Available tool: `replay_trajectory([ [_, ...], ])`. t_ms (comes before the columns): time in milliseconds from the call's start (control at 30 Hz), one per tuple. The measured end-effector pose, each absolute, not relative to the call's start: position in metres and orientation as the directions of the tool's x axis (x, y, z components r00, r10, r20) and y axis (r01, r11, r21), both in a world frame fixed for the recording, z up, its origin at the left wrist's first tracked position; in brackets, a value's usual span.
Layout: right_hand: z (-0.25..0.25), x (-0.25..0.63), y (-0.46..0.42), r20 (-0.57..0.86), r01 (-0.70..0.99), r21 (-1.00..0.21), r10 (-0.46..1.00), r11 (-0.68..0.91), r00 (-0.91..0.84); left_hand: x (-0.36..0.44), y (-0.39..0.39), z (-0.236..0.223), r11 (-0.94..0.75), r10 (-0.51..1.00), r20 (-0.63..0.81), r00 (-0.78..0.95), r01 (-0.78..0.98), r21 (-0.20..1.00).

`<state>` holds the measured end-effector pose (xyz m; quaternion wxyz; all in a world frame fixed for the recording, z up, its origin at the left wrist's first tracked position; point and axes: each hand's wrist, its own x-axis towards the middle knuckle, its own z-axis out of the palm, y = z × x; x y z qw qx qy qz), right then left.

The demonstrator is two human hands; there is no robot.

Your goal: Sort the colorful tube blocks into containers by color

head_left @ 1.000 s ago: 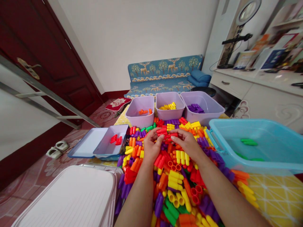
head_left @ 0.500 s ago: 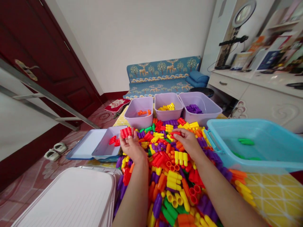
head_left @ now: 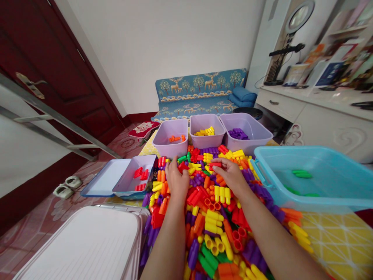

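Note:
A big heap of plastic tube blocks [head_left: 215, 210] in red, yellow, orange, purple and green covers the mat in front of me. My left hand [head_left: 176, 181] rests on the heap's far left part, fingers curled down onto a red piece [head_left: 183, 166]. My right hand [head_left: 230, 174] lies on the heap to the right, fingers pinched on a red block [head_left: 215, 165]. A small lilac tray [head_left: 128, 186] to the left holds several red blocks [head_left: 140, 174].
Three lilac bins stand behind the heap: one with orange pieces [head_left: 171, 147], one with yellow [head_left: 207, 140], one with purple [head_left: 256, 136]. A blue tub [head_left: 335, 194] with green pieces sits at right. A white lid [head_left: 84, 245] lies near left. A blue tray [head_left: 100, 182] sits under the lilac tray.
My left hand carried a red cluster over to the lilac tray, let it go there, and came back onto the heap. The right hand stayed almost still.

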<state>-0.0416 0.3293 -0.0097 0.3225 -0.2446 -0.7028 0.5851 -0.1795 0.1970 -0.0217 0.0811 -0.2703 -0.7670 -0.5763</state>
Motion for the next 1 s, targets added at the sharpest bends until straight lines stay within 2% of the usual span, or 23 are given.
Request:
replay_trajectory([
  [100,-0.010,-0.042,0.328,0.193,-0.025,-0.968,0.678,0.250,-0.709,-0.178,0.197,-0.022,0.266,0.451,0.394,-0.801,0.542,0.797],
  [233,-0.012,-0.043,0.323,0.177,0.027,-0.948,0.596,0.316,-0.783,-0.177,0.198,-0.021,0.251,0.517,0.389,-0.763,0.569,0.783],
  [367,-0.012,-0.041,0.318,0.152,0.107,-0.905,0.548,0.412,-0.822,-0.174,0.203,-0.019,0.104,0.547,0.410,-0.730,0.545,0.832],
  [500,-0.008,-0.041,0.318,0.201,0.029,-0.912,0.506,0.409,-0.839,-0.167,0.207,-0.016,-0.089,0.569,0.337,-0.750,0.352,0.932],
  [633,-0.005,-0.042,0.320,0.211,-0.037,-0.949,0.543,0.313,-0.813,-0.163,0.208,-0.014,-0.190,0.636,0.171,-0.752,0.063,0.980],
  [700,-0.003,-0.042,0.321,0.220,-0.063,-0.959,0.587,0.276,-0.779,-0.161,0.208,-0.013,-0.223,0.653,0.133,-0.746,-0.021,0.975],
  [867,0.002,-0.040,0.323,0.199,-0.084,-0.977,0.697,0.196,-0.689,-0.159,0.208,-0.009,-0.290,0.636,0.142,-0.759,-0.065,0.955],
  [1000,0.004,-0.038,0.324,0.250,-0.139,-0.968,0.750,0.209,-0.612,-0.157,0.208,-0.005,-0.352,0.608,0.139,-0.782,-0.108,0.930],
])
